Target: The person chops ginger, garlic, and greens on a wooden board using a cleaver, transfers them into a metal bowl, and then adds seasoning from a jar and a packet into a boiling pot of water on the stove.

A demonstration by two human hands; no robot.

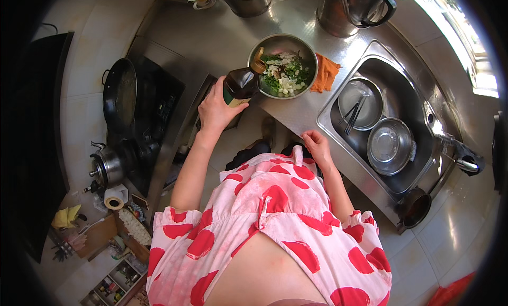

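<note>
My left hand [217,109] grips a dark glass bottle [240,84] with a flip-top cap standing up. The bottle is tilted towards a stainless steel mixing bowl [314,70] and its neck reaches over the left rim. Chopped green herbs [291,74] and chopped white pieces lie inside the bowl, with some brown matter near the middle. No stream of liquid can be made out. My right hand [317,147] rests by the counter's front edge, fingers curled, with nothing visible in them. An orange cloth [326,72] lies against the bowl's right side.
On the right, a sink [401,99] holds a metal basin [389,147], a pan [363,107] and black utensils. A steel jug [351,12] and a pot [248,2] stand behind the bowl. On the left are a stove with a wok [121,95] and a kettle [113,165].
</note>
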